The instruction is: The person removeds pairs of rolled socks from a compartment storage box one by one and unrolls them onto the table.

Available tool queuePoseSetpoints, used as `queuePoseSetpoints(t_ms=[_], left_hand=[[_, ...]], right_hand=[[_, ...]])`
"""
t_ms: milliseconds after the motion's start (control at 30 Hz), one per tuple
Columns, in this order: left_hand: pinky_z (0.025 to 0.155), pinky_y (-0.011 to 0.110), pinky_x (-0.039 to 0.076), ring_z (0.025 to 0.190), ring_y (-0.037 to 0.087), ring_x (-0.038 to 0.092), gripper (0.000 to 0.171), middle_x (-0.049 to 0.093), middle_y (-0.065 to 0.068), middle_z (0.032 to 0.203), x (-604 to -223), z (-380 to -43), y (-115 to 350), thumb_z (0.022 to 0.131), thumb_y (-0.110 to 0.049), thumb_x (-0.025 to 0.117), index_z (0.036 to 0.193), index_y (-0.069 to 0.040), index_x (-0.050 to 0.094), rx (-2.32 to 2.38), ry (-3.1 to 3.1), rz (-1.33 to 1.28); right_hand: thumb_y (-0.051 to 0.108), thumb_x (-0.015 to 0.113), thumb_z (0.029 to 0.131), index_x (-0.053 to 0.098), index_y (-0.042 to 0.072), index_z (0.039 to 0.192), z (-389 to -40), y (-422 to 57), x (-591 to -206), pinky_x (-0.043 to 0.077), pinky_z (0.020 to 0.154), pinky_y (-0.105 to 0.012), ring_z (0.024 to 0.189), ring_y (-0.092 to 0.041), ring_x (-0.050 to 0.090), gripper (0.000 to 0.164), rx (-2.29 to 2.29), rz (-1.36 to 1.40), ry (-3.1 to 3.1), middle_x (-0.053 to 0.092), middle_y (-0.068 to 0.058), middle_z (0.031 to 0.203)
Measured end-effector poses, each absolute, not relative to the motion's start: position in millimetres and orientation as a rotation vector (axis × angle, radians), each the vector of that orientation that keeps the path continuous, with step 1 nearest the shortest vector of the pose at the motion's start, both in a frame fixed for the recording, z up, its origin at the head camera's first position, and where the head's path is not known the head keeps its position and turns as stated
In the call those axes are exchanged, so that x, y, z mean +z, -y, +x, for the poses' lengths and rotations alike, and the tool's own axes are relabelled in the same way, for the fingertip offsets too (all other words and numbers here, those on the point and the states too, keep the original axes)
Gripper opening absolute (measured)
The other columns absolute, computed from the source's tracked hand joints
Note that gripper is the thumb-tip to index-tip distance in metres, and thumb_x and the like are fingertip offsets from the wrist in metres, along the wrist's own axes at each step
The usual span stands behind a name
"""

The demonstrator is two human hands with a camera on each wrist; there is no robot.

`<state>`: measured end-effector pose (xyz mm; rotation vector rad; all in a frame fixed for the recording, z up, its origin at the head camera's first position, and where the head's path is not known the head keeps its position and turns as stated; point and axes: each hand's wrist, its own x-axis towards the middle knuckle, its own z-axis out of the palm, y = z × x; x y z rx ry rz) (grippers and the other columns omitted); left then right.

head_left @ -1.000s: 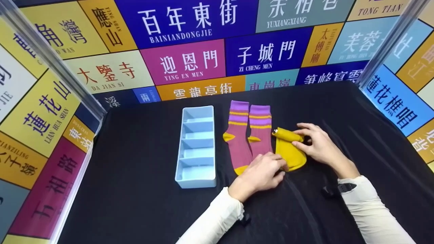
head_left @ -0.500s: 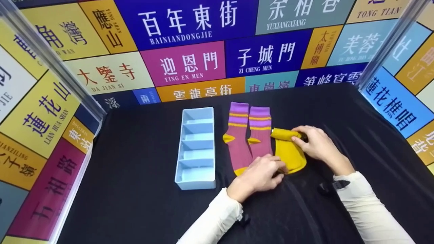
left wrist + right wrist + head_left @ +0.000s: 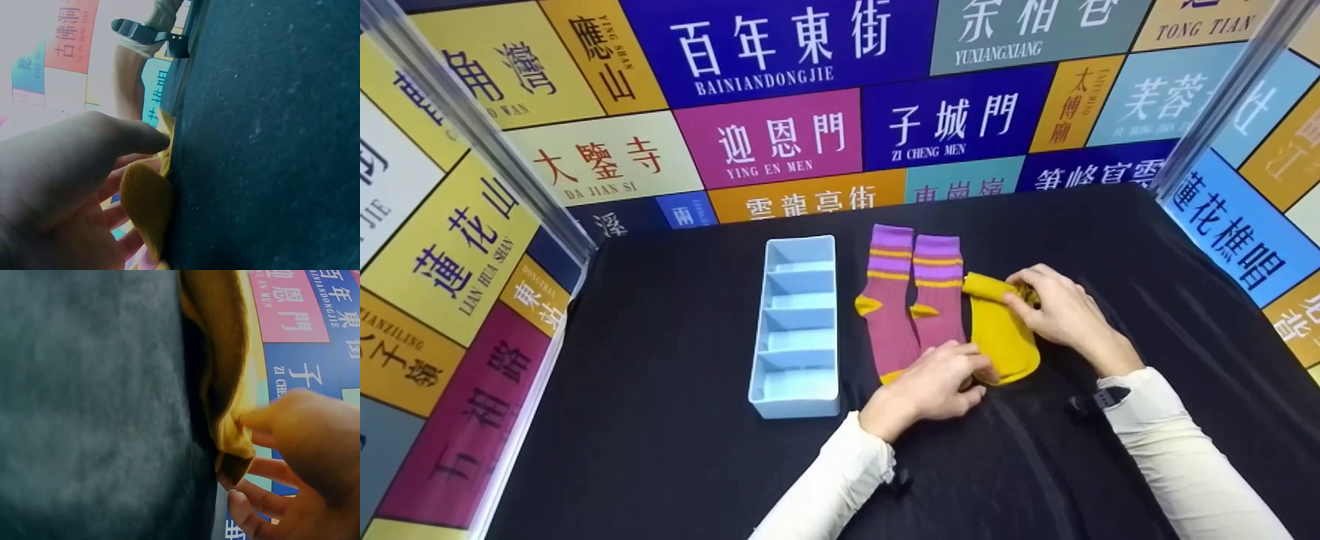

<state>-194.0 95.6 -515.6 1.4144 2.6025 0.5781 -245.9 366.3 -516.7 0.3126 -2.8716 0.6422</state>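
- Gripping the rolled far end of the yellow sock, the right hand is curling its fingers round the roll; compared with the earlier frame, the hand is sitting slightly farther along the roll and closer to the purple striped socks.
- The yellow sock is lying on the black cloth, just right of the purple striped socks and touching them, its far end rolled up and its near end flat.
- The left hand is pressing down on the near end of the yellow sock and the toe area of the purple pair; its fingers are lying nearly straight, clenching nothing, and its place is matching the earlier frames.
- The left wrist view is showing the yellow toe under the left hand's fingers.
- The light blue divided tray is standing left of the socks, apart from them and unmoved.
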Motion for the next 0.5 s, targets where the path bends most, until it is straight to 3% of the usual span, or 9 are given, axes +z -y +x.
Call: queuePoseSetpoints(t_ms=[133,300,500], left_hand=[[0.1,0.028,0.05,0.115,0.011,0.06,0.025,0.07,-0.012,0.126,-515,-195,-95,0.105,-0.025,0.067,0.128,-0.026,0.076,0.579,-2.595,1.421],[0.101,0.027,0.049,0.116,0.012,0.061,0.025,0.071,-0.011,0.126,-516,-196,-94,0.105,-0.024,0.067,0.128,-0.025,0.076,0.591,-2.587,1.444],[0.102,0.026,0.049,0.116,0.012,0.063,0.026,0.072,-0.01,0.126,-516,-198,-93,0.104,-0.022,0.067,0.128,-0.023,0.077,0.615,-2.572,1.471]], right_hand=[[0.043,0.078,0.099,0.072,0.006,0.124,-248,-366,-516,0.054,0.088,-0.055,0.104,-0.035,0.062,0.046,0.621,0.313,2.92,0.067,-0.015,0.12],[0.024,0.081,0.097,0.074,0.004,0.116,-256,-363,-519,0.055,0.087,-0.053,0.1,-0.036,0.064,0.029,0.62,0.31,2.817,0.068,-0.015,0.122],[0.016,0.079,0.096,0.068,0.012,0.123,-262,-359,-522,0.05,0.072,-0.042,0.084,-0.028,0.062,0.029,0.616,0.294,2.734,0.069,-0.011,0.11]])
